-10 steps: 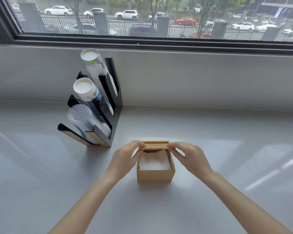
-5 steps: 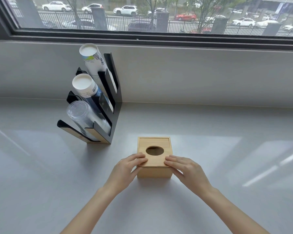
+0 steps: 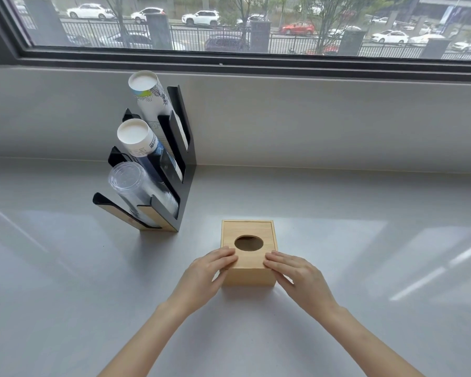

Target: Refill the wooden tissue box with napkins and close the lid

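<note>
The wooden tissue box stands on the grey counter in front of me. Its flat lid lies level on top, with a round hole in the middle. The hole looks dark, and no napkins show through it. My left hand has its fingertips on the lid's near left corner and its thumb against the box's side. At the near right corner my right hand rests its fingers on the lid in the same way.
A black cup holder stands behind the box to the left, with two stacks of paper cups and one of clear plastic cups leaning toward me. A grey wall and a window run along the back of the counter.
One second ago the lid was held up at the box's far edge with white napkins visible inside. It now lies flat on the box, and both hands have moved to its near corners.
</note>
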`<state>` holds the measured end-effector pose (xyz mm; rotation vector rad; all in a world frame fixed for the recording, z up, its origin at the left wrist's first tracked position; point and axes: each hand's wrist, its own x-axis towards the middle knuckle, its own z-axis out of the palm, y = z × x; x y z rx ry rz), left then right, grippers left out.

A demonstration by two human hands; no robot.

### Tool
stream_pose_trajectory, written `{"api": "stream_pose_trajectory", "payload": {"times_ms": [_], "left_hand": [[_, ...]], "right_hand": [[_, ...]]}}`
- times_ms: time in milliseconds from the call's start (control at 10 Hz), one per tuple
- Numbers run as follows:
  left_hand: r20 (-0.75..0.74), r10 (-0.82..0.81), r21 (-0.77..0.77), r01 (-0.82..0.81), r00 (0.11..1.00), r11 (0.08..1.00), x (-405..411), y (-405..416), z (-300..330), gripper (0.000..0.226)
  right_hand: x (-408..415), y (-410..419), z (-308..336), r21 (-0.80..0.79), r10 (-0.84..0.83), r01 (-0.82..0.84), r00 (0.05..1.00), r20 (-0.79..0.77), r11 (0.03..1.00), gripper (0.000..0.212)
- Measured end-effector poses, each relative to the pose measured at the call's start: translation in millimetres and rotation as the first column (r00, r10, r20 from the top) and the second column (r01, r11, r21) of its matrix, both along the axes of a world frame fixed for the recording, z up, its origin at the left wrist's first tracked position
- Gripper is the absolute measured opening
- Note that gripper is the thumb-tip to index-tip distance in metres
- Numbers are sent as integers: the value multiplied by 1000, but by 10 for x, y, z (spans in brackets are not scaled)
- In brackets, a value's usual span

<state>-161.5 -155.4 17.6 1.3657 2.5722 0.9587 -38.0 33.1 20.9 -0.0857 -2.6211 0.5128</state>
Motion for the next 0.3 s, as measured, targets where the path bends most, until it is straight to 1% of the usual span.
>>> {"api": "stream_pose_trajectory", "payload": {"times_ms": [100, 200, 300], "left_hand": [[-53, 58, 9, -58, 997, 998, 24, 31, -11, 27], [-74, 86, 37, -84, 993, 996, -18, 69, -14, 31], [-88, 126, -13, -127, 988, 992, -127, 153, 87, 39]], "right_hand": [[1, 8, 26, 23, 20, -21, 999, 42, 1000, 21], [-40, 56, 71, 52, 41, -44, 997, 62, 998, 21], [-130, 113, 168, 2, 1, -1, 964, 267, 1000, 39]]}}
